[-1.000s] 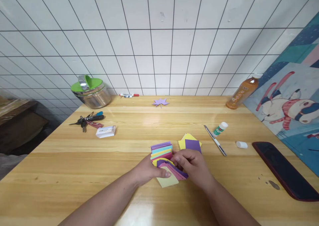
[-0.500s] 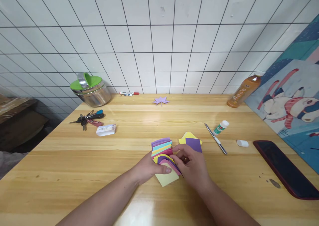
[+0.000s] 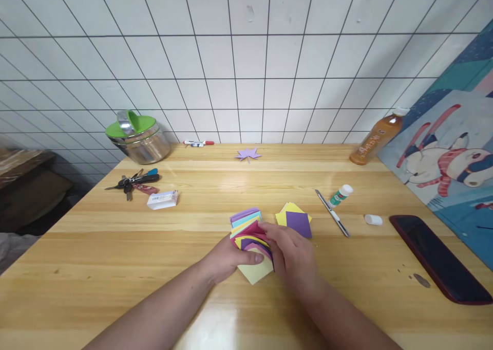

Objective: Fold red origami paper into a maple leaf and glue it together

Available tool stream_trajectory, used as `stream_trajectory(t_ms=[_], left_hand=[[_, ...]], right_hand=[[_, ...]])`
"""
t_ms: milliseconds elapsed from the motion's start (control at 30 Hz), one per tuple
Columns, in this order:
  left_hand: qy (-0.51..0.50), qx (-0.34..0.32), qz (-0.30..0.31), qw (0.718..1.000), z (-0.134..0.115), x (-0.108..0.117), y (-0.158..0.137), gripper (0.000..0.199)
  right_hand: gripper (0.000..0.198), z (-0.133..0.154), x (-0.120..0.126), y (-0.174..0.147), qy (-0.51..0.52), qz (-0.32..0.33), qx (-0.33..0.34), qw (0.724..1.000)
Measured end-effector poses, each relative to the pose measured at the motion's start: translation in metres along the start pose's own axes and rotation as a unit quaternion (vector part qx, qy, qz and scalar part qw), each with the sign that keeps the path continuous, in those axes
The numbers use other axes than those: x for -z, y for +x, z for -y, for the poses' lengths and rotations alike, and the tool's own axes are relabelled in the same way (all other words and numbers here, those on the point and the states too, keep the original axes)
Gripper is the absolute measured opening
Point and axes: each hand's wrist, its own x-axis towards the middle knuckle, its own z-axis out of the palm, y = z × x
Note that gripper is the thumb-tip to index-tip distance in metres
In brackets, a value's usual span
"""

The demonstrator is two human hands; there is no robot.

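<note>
A thick stack of coloured paper squares [image 3: 245, 221] is gripped by my left hand [image 3: 227, 257], with the thumb pressed across a pale yellow sheet on the near side. Purple, light blue, yellow, crimson and pink edges fan out at the top. At the stack's right edge, my right hand [image 3: 295, 255] has its fingers closed on the crimson sheets [image 3: 254, 230], bending them; how many it pinches is hidden. Just beyond that hand lie loose yellow squares [image 3: 281, 217] with a dark purple square [image 3: 298, 223] on top.
Right of the hands are a craft knife [image 3: 333, 214], a glue stick [image 3: 341, 195], its white cap [image 3: 373, 220] and a phone [image 3: 439, 257]. A purple paper leaf [image 3: 248, 155], a marker [image 3: 198, 143], a bottle [image 3: 379, 138], keys [image 3: 133, 183], a small white box [image 3: 162, 200] and a lidded pot [image 3: 142, 142] stand around.
My right fingers have moved left onto the crimson sheets and opened a gap among the papers. The left hand keeps its hold on the stack. The view has shifted slightly.
</note>
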Motion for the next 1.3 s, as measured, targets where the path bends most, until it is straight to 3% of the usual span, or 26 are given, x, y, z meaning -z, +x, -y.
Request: stream_trajectory(t_ms=[100,167,267,300,400,467,533,600,667,800,867,967,1100,1300], left_hand=[[-0.011,0.011,-0.006,1.0,-0.001,-0.001,-0.002,0.04],[-0.017,0.014,-0.008,1.0,-0.001,-0.002,-0.003,0.042],[-0.023,0.014,-0.011,1.0,-0.001,-0.001,-0.003,0.045],[-0.023,0.014,-0.013,1.0,-0.001,-0.001,-0.003,0.045],[-0.022,0.01,-0.02,0.999,-0.001,0.0,-0.001,0.051],[-0.023,0.005,-0.022,0.999,-0.002,0.001,-0.001,0.056],[-0.019,0.001,-0.019,1.0,-0.002,0.001,-0.001,0.057],[-0.012,0.0,-0.017,1.0,-0.002,0.001,-0.001,0.057],[-0.002,-0.003,-0.018,1.0,0.0,0.002,-0.001,0.056],[0.021,-0.008,-0.007,1.0,0.001,0.002,-0.001,0.052],[0.033,-0.008,0.0,0.999,0.001,0.002,-0.002,0.05],[0.065,-0.018,-0.035,0.997,0.0,0.001,-0.002,0.047],[0.084,-0.023,-0.055,0.995,-0.001,-0.001,-0.001,0.042],[0.093,-0.016,-0.055,0.994,-0.002,-0.003,0.0,0.043]], right_hand=[[0.029,0.002,-0.003,-0.003,0.009,-0.016,-0.041,0.999],[0.018,-0.002,-0.002,-0.003,0.064,-0.092,-0.117,0.987],[0.008,-0.026,0.008,-0.001,0.16,-0.252,-0.275,0.914],[0.011,-0.038,0.014,0.0,0.178,-0.243,-0.319,0.899],[0.018,-0.076,0.028,-0.001,0.117,-0.077,-0.388,0.911],[0.016,-0.093,0.033,-0.003,-0.029,0.01,-0.376,0.926],[0.013,-0.101,0.033,-0.004,-0.173,0.063,-0.342,0.921],[0.01,-0.1,0.031,-0.003,-0.264,0.078,-0.319,0.907],[0.01,-0.092,0.029,0.0,-0.293,0.048,-0.299,0.907],[0.018,-0.058,0.026,0.004,-0.173,-0.046,-0.198,0.964],[0.016,-0.035,0.023,0.005,-0.049,-0.03,-0.135,0.989],[0.023,-0.01,0.016,0.007,0.1,0.016,-0.066,0.993],[0.022,-0.003,0.007,0.007,0.167,0.007,-0.12,0.979],[0.025,-0.006,0.003,0.002,0.285,0.016,-0.256,0.924]])
